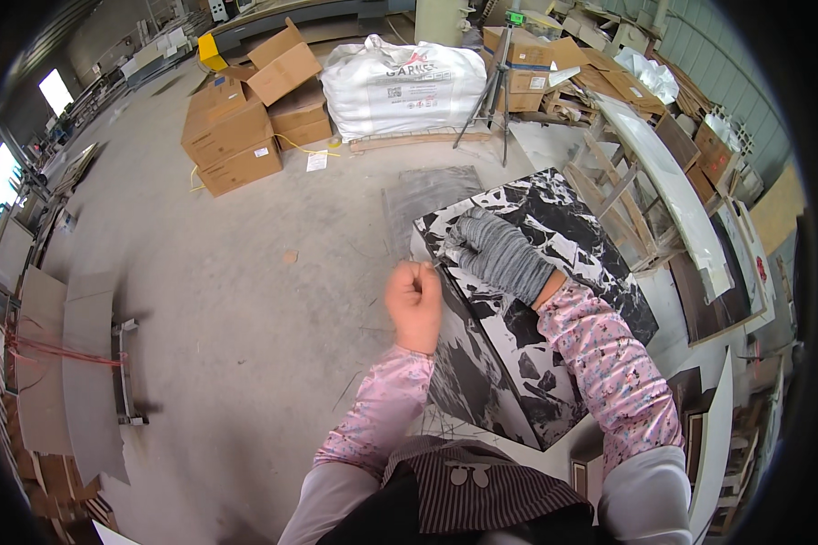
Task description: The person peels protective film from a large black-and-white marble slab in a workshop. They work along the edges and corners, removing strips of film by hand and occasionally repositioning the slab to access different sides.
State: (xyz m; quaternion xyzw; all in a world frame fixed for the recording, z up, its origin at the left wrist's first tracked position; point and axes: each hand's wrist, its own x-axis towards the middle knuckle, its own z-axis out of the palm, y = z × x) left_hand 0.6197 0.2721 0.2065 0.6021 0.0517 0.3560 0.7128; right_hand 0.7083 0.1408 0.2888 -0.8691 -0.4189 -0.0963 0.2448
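A large box-shaped piece with a black-and-white marble pattern [600, 272] stands in front of me, its top and its left side showing. My bare left hand [414, 307] is closed in a pinch beside the top's left edge, near the far left corner. Whatever it pinches is too small or too hidden to name. My right hand [498, 256], in a grey knitted glove, lies over the top close to that corner. Its fingers are curled down toward the same edge, and their tips are hidden. Pink flowered sleeve covers are on both forearms.
Brown cardboard boxes [232, 136] and a big white bulk bag [404, 86] are on the floor ahead. A tripod [495, 86] stands right of the bag. Wooden frames [613, 182] and long panels [668, 173] crowd the right. Grey sheets [91, 363] lean at the left.
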